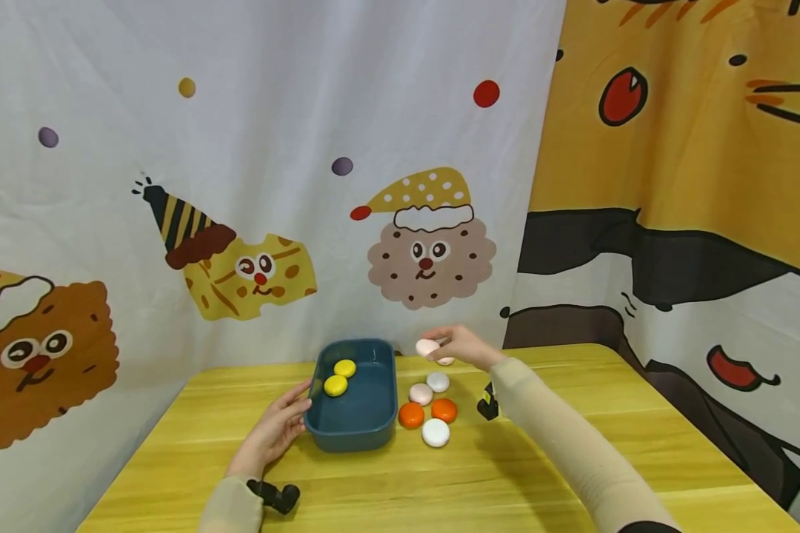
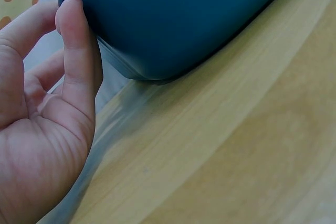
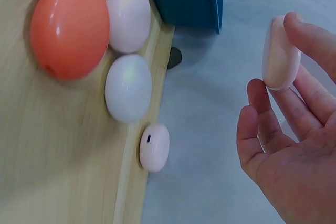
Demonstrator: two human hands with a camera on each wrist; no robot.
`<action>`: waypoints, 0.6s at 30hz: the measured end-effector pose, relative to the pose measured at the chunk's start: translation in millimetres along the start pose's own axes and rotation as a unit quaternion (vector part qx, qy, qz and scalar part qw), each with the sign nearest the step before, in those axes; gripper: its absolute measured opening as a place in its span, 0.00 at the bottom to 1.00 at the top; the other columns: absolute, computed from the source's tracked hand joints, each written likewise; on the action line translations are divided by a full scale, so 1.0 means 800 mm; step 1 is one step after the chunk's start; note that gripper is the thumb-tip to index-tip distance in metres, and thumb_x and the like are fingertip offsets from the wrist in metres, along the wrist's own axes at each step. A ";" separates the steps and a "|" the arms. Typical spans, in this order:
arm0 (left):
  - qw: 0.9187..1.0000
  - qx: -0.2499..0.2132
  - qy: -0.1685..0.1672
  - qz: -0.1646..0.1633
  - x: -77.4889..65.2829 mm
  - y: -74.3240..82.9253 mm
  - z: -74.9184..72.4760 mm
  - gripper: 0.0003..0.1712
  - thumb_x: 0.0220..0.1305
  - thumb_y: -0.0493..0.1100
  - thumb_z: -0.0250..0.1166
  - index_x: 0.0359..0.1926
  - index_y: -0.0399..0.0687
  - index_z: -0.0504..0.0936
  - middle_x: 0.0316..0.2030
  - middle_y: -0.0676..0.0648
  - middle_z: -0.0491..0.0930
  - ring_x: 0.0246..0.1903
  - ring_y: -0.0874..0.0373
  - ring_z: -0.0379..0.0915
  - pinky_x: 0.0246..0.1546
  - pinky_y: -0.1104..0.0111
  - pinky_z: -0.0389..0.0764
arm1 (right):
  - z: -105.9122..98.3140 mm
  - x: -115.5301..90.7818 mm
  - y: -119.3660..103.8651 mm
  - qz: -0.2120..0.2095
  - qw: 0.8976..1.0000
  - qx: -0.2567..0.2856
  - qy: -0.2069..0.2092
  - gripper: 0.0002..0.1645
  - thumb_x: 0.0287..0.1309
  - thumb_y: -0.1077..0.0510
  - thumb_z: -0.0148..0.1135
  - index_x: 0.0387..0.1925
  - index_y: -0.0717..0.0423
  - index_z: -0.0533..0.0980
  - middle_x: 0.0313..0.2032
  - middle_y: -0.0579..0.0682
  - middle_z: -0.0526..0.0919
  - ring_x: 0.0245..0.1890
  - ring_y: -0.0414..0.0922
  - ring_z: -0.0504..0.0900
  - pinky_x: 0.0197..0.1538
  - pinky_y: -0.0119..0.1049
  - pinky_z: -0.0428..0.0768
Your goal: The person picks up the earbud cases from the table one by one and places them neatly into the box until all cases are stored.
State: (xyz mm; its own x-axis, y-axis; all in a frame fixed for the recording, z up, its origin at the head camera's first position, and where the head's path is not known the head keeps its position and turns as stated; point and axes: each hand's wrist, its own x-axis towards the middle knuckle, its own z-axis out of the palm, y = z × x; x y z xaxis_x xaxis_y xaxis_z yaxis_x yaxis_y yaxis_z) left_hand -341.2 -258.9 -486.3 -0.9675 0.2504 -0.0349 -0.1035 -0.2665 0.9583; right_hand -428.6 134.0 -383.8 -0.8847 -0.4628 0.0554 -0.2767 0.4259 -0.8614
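Observation:
On the table stands a dark blue rectangular bin (image 1: 349, 440). Inside it, toward its left side, lie two round yellow pieces (image 1: 335, 386). The left hand (image 1: 276, 429) is at the bin's left side, its fingertips touching the wall near the rim; the left wrist view shows this hand (image 2: 50, 114) against the blue wall. Beyond the bin's right side, the right hand (image 1: 463, 346) pinches a smooth pale pink pebble-shaped piece (image 3: 281, 53) between thumb and fingers, raised above the table. Another pale pink piece (image 3: 155, 148), with a small dark slot, lies near the far edge below that hand.
Right of the bin sit two orange pieces (image 1: 411, 415), a white one (image 1: 436, 432), a whitish one (image 1: 438, 382) and a pale pink one (image 1: 421, 394). A printed cloth (image 1: 260, 148) hangs behind the wooden table (image 1: 387, 496). Black cameras (image 1: 276, 497) are strapped to both wrists.

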 end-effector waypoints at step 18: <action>1.000 -0.014 0.004 -0.002 0.001 -0.001 -0.001 0.39 0.71 0.38 0.57 0.76 0.42 0.49 0.40 0.46 0.69 0.22 0.66 0.73 0.26 0.77 0.77 | 0.034 0.022 -0.017 -0.006 1.000 -0.014 -0.019 0.30 0.51 0.54 0.73 0.58 0.53 0.78 0.53 0.47 0.80 0.48 0.46 0.79 0.46 0.41 0.77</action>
State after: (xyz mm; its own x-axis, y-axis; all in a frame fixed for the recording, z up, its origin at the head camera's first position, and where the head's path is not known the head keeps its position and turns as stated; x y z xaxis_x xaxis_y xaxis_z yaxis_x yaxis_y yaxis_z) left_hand -342.3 -258.9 -487.4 -0.9690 0.2438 -0.0409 -0.1135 -0.2919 0.9497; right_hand -430.0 99.4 -385.1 -0.8664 -0.4971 0.0469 -0.2992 0.4417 -0.8458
